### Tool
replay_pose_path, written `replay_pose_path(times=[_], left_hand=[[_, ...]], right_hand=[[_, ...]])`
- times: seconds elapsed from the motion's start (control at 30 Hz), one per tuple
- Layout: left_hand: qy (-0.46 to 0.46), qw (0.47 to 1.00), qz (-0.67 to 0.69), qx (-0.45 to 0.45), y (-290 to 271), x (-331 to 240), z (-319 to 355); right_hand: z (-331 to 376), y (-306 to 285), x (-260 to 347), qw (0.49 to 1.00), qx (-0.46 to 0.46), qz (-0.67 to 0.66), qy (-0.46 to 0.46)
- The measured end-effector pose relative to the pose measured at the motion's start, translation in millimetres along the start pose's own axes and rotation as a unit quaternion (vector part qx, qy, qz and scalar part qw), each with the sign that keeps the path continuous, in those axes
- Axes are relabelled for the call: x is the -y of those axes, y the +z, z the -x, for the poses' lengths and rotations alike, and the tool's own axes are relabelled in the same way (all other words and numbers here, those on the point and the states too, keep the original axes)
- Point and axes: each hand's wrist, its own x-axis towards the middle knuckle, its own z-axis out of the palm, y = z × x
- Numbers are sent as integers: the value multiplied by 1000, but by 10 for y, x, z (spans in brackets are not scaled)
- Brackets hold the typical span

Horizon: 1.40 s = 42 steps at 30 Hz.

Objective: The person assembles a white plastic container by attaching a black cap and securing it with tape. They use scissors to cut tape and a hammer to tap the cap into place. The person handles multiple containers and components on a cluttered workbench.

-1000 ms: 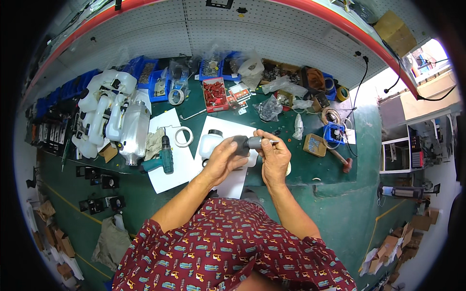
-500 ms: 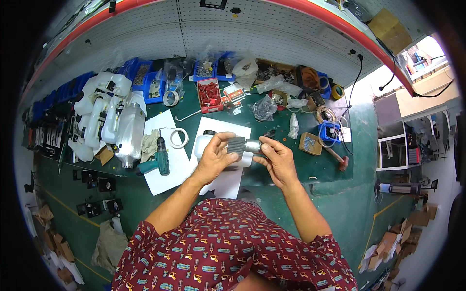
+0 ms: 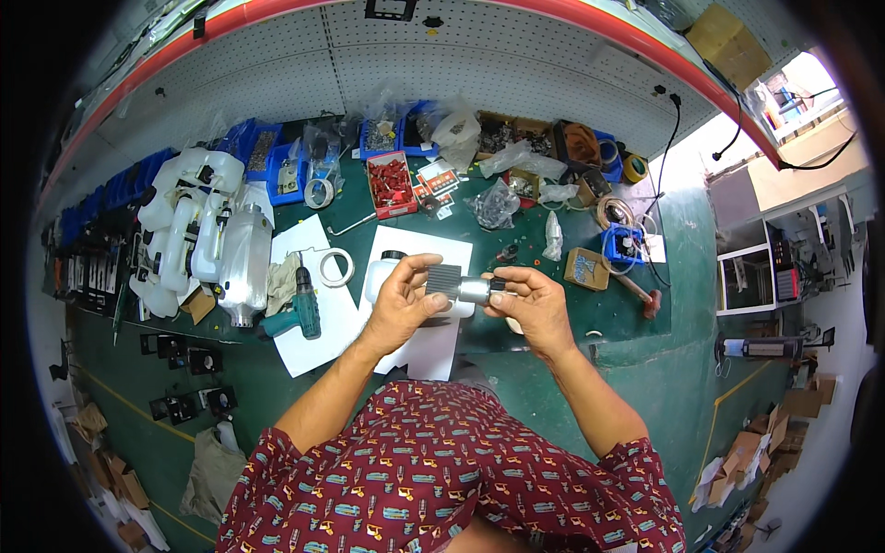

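One head view, two hands, one small motor part.

Head view: one cylindrical part (image 3: 458,288), dark ribbed section to the person's left, bright metal section to the right, is held above the green workbench (image 3: 516,336) in front of the chest. Long axis runs left to right, nearly level. Left hand (image 3: 403,304) is closed around the ribbed end, thumb on top. Right hand (image 3: 532,302) pinches the small dark tip at the metal end with its fingertips. Both hands touch the part; the left carries more of it.

Beneath: two white paper sheets (image 3: 318,318), one white plastic bottle (image 3: 380,274) with black cap. Left of the hands: one teal cordless drill (image 3: 300,309), one tape ring (image 3: 335,267), one cluster of white plastic tanks (image 3: 198,230). Behind: one red parts box (image 3: 390,182).
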Motion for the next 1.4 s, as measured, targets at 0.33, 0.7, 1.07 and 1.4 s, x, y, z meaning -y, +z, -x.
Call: replay_pose_path(times=[0.33,0.7,1.07,1.4], left_hand=[[-92,996,9,8,-10,-38,-7],[-109,988,114,-6,245,-4,52],[-75,994,70,21,159,-18,-78],[64,995,-73,-29,162,58,-233]], right_hand=[[157,110,65,942,-2,256,-216],[201,106,-42,958,-20,181,-220],[209,253,-110,951,-45,186,-242],[21,527,-286,945,-148,166,-242]])
